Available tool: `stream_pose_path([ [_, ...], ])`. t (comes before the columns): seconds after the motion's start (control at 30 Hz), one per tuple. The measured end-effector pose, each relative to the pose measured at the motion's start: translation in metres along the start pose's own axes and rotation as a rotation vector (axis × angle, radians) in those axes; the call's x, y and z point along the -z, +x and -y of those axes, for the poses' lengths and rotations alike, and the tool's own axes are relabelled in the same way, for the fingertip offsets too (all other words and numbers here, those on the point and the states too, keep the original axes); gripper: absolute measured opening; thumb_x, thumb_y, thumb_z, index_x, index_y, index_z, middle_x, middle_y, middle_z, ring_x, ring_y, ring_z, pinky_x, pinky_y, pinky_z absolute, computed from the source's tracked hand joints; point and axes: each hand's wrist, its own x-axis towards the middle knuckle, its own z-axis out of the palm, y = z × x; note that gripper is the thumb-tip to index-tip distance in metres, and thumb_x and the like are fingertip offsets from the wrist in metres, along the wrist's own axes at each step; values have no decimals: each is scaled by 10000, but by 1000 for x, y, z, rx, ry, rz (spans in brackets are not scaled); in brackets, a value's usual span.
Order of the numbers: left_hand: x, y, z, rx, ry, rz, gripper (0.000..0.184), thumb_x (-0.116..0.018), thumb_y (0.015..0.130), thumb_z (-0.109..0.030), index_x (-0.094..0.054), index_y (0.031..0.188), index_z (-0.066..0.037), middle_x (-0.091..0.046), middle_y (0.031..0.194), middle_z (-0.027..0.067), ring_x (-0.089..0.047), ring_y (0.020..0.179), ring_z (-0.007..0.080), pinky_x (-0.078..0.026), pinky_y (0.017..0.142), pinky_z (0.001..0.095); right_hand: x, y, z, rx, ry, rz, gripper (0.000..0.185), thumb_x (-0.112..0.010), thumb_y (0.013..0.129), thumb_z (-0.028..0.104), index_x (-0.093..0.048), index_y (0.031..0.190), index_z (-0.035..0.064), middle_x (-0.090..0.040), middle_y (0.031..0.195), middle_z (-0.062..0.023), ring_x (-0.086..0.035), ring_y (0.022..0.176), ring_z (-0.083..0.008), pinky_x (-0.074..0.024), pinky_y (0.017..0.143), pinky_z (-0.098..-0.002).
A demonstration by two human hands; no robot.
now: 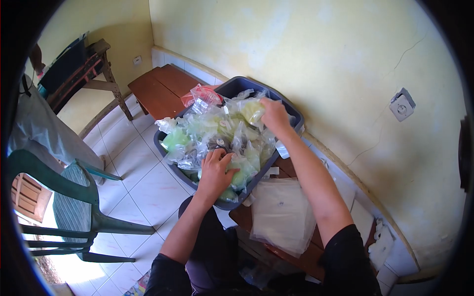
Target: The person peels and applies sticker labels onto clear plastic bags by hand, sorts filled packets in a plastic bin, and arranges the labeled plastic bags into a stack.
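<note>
A dark grey tub is heaped with clear plastic bags of pale green and yellowish contents. My left hand rests on the bags near the tub's front edge, thumb and fingers apart. At the far right part of the heap, my right hand has its fingers closed round a bag with yellow-green contents. A red and white plastic package lies at the back left of the heap.
Stacked clear plastic sheets lie on the brown bench, right of my legs. A green chair stands at the left, near a person's trousered legs. The wall runs close behind the tub.
</note>
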Motion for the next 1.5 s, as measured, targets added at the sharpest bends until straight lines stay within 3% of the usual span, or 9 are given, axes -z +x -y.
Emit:
stream_pose_path([
  [0.3, 3, 4, -10, 1, 3, -27, 385, -786, 675, -125, -686, 1039, -51, -586, 1035, 111, -558, 991, 312, -427, 868, 425, -8, 71, -27, -110, -67, -110, 314, -614, 764, 40, -631, 1075, 80, -655, 1003, -222, -648, 918, -421, -533, 785, -498],
  [0.47, 6, 5, -14, 31, -5, -6, 375, -781, 669, -98, -690, 1032, -67, -589, 1037, 104, -559, 979, 307, -423, 866, 420, -27, 77, 18, -11, -322, 232, 352, -594, 819, 120, -615, 1165, 66, -551, 1253, -219, -536, 1175, -369, -480, 955, -459],
  [0.53, 7, 7, -14, 26, 7, -2, 377, -781, 666, -95, -690, 1031, -69, -589, 1036, 103, -559, 972, 306, -424, 865, 420, -44, 81, 51, 234, 79, 16, 361, -602, 829, 146, -614, 1179, 58, -565, 1243, -198, -542, 1183, -329, -484, 945, -441],
  [0.6, 6, 6, -15, 21, 21, 9, 378, -780, 663, -92, -690, 1030, -71, -590, 1035, 102, -559, 966, 305, -425, 863, 420, -57, 82, 86, 460, 393, 135, 273, -595, 869, 184, -655, 1125, 109, -506, 1368, -166, -516, 1244, -305, -466, 979, -439],
  [0.7, 6, 8, -15, 21, 28, 12, 377, -776, 662, -88, -691, 1029, -72, -591, 1032, 101, -561, 963, 304, -425, 867, 420, -88, 63, 87, 386, 72, 140, 239, -561, 880, 225, -701, 1019, 90, -616, 1225, -184, -608, 1134, -297, -506, 917, -439],
  [0.77, 6, 6, -14, 34, 15, 20, 378, -771, 661, -83, -693, 1030, -74, -594, 1033, 101, -562, 967, 304, -425, 874, 421, -88, 67, 78, 31, -126, 515, 255, -538, 870, 237, -728, 915, 71, -706, 992, -173, -689, 938, -315, -538, 837, -439],
  [0.87, 5, 6, -11, -17, 26, 7, 406, -770, 667, -110, -684, 1062, -66, -586, 1043, 108, -556, 969, 301, -411, 823, 414, -117, 58, 48, 114, -204, 407, 250, -539, 849, 216, -734, 855, 60, -719, 831, -155, -710, 797, -320, -547, 784, -436],
  [1.17, 7, 5, -18, 96, -42, -15, 502, -723, 719, -34, -579, 1199, -14, -581, 1166, 159, -536, 1085, 371, -410, 944, 443, -34, 16, 50, 151, 431, 220, 251, -629, 858, 188, -685, 1018, 4, -675, 1063, -198, -627, 1001, -395, -480, 916, -455],
  [1.5, 8, -1, -15, -58, 72, -231, 394, -579, 830, -56, -578, 1224, -41, -527, 1297, 190, -497, 1168, 376, -355, 1008, 465, 19, -123, 36, 194, 375, 131, 239, -616, 900, 144, -650, 1101, 21, -638, 1125, -166, -605, 1060, -352, -492, 910, -402],
])
